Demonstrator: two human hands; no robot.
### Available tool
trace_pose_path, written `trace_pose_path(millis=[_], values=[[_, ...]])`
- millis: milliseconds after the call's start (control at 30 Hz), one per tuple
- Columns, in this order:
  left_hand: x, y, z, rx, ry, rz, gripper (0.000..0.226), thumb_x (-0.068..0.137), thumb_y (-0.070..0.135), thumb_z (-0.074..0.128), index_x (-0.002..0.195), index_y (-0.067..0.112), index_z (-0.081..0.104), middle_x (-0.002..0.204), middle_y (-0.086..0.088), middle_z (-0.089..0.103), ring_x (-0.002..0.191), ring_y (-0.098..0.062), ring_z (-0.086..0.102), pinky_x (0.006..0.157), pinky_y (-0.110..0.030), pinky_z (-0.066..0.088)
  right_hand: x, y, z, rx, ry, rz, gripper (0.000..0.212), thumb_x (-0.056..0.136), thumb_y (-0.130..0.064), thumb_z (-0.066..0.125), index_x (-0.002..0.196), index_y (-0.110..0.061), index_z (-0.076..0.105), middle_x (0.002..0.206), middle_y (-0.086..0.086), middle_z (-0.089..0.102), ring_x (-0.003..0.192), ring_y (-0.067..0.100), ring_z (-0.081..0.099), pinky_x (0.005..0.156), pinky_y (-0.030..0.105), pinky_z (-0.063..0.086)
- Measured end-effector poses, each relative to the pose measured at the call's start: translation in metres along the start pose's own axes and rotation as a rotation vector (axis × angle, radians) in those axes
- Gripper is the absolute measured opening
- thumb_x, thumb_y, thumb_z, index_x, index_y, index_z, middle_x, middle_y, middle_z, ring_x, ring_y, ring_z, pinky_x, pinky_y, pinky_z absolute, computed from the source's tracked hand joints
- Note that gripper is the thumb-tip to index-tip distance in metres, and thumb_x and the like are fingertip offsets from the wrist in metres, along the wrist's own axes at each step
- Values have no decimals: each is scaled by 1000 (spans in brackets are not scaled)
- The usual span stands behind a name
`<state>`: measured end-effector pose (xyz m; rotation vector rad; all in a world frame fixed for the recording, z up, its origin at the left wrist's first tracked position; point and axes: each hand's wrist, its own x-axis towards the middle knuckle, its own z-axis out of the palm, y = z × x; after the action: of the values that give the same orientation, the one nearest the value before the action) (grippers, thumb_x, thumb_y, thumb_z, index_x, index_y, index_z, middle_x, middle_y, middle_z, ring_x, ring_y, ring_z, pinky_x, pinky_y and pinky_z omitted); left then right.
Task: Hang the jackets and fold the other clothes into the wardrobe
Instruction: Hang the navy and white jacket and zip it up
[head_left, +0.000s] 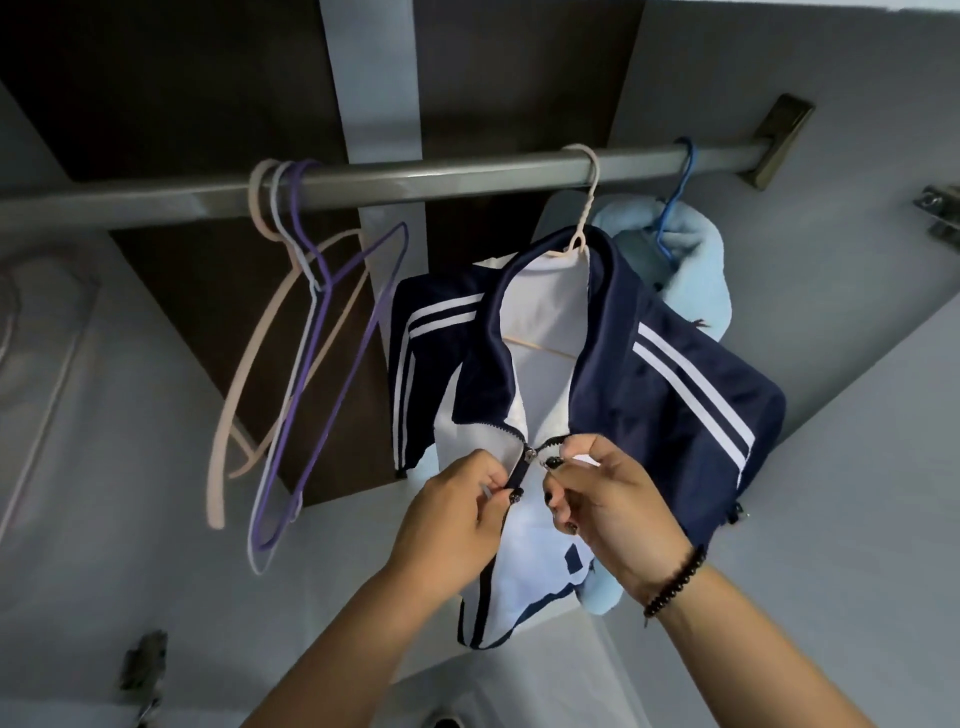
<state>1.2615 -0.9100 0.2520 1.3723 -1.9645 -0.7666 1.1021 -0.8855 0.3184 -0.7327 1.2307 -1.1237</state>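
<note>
A navy jacket (670, 395) with white stripes and white lining hangs on a pale pink hanger (586, 208) from the grey wardrobe rail (467, 179). Its front is open above the zip. My left hand (457, 509) pinches the left zip edge just below the slider. My right hand (608, 499), with a black bead bracelet on the wrist, pinches the right zip edge beside it. Behind the jacket hangs a light blue fleece garment (696, 265) on a blue hanger (675, 202).
Several empty hangers (291, 364), pink, white and purple, dangle from the rail at the left. Grey wardrobe walls close in on both sides, with metal hinges at the right (935, 208) and lower left (145, 670). A dark back panel lies behind the rail.
</note>
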Motion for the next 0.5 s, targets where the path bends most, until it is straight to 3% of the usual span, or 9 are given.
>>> trace_pose_path(millis=[100, 233, 300, 400, 500], values=[[4, -11, -1, 30, 2, -33, 11, 91, 19, 60, 87, 26, 52, 71, 18, 53, 65, 0, 52, 60, -24, 45, 12, 3, -15, -332, 79, 1, 17, 91, 6, 44, 94, -8, 53, 60, 5, 61, 50, 16, 53, 47, 24, 43], [13, -18, -6, 73, -15, -103, 2, 92, 17, 57, 93, 19, 58, 76, 10, 60, 67, -10, 57, 68, -36, 52, 28, -25, -46, -457, 275, -229, 18, 90, 1, 52, 89, -15, 58, 64, -4, 65, 57, 11, 62, 56, 23, 47], [22, -17, -11, 92, -5, -114, 6, 92, 16, 55, 91, 21, 59, 76, 11, 63, 66, -6, 58, 68, -33, 51, 39, -47, -62, -512, 402, -389, 21, 88, -1, 55, 84, -21, 59, 70, -6, 65, 63, 9, 61, 64, 21, 46], [41, -3, -15, 100, 35, -116, 8, 92, 19, 57, 87, 26, 58, 76, 15, 63, 68, 2, 58, 65, -19, 46, 56, -73, -83, -814, 544, -590, 17, 84, -6, 61, 86, -22, 60, 86, -4, 64, 70, 1, 59, 69, 11, 41], [67, 20, -12, 38, 74, -99, 9, 92, 20, 59, 87, 28, 60, 76, 20, 62, 74, 9, 58, 65, -8, 41, 71, -76, -96, -1077, 521, -602, 16, 83, -10, 65, 99, -13, 64, 98, 8, 60, 85, 24, 59, 78, 27, 43]])
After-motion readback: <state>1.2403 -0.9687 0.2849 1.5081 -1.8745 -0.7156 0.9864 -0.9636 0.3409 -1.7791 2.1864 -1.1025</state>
